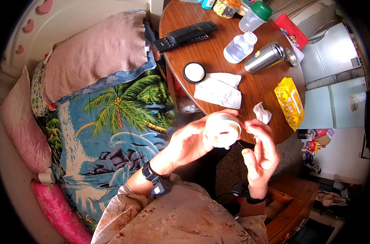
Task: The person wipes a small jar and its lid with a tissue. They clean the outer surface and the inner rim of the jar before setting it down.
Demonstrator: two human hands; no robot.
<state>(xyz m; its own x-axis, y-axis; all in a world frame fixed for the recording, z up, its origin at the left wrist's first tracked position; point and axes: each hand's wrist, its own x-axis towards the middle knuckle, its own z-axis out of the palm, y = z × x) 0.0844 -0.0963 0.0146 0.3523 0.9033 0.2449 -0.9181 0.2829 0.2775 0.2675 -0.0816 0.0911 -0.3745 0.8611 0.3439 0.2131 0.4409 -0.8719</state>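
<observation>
My left hand (pixel 187 142) is wrapped round a white round jar (pixel 223 131), tilted so that its pale round face is turned up toward me. A small dark mark shows on that face, in strong glare. Close by on the right, my right hand (pixel 260 152) has its fingers bent and its thumb apart from them. Its foremost fingertips are at the jar's edge; whether they touch it is hard to see. A bit of white shows among these fingers, too small to name. On the table lies a black-rimmed round lid (pixel 194 72) with a white inside, beside a folded white cloth (pixel 219 89).
The round wooden table (pixel 217 36) also bears remote controls (pixel 189 34), a clear bottle (pixel 238 49), a green-lidded shaker (pixel 254 17), an open steel flask (pixel 265 57), a crumpled tissue (pixel 262 113) and a yellow wipes packet (pixel 290 103). Left is a bed (pixel 111 110) with pillows.
</observation>
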